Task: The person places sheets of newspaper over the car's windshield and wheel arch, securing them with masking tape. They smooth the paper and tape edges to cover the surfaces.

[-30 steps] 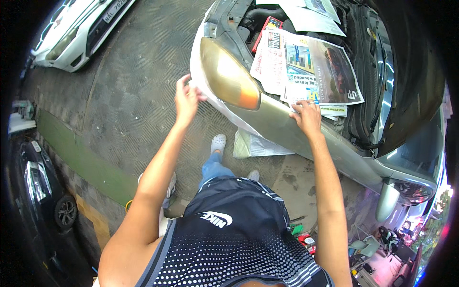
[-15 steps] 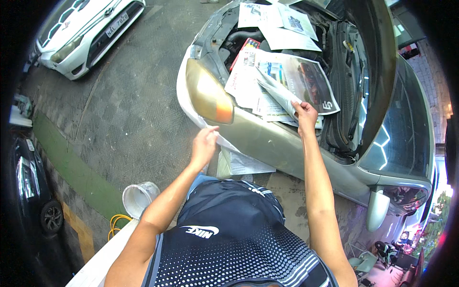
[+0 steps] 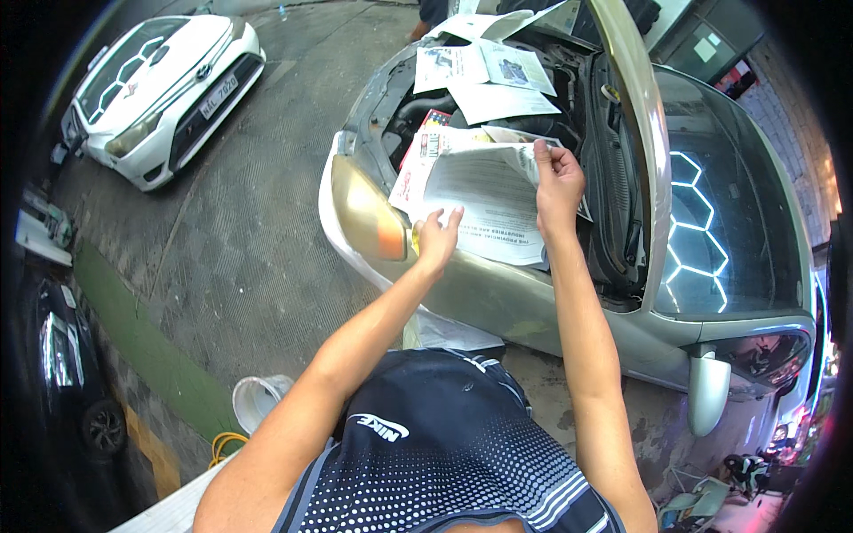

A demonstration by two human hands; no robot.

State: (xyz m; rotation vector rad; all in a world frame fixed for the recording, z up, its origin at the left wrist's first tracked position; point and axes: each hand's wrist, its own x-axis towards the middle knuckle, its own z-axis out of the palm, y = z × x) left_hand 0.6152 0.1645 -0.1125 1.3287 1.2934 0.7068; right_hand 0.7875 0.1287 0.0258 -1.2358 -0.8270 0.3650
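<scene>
A newspaper sheet (image 3: 484,200) lies spread over the front of a car's open engine bay. My right hand (image 3: 558,182) pinches its upper right corner between thumb and fingers, holding that edge raised. My left hand (image 3: 435,238) is at the sheet's lower left edge, fingers spread and pointing up, close to the headlight (image 3: 364,209). Whether its fingertips touch the paper I cannot tell. Beneath the sheet, other newspaper (image 3: 416,178) partly shows. More printed sheets (image 3: 505,102) cover the engine farther back.
The car's raised hood (image 3: 641,115) stands at the right, with the side mirror (image 3: 709,391) nearer me. Pale sheeting (image 3: 453,333) hangs low by the bumper. A white bucket (image 3: 256,401) and yellow hose (image 3: 227,444) are at lower left. A white car (image 3: 169,98) is parked far left.
My right hand has moved up and spread the folded newspaper over the front of the bay. My left hand has risen from below the bumper to the paper's edge, its fingers now apart.
</scene>
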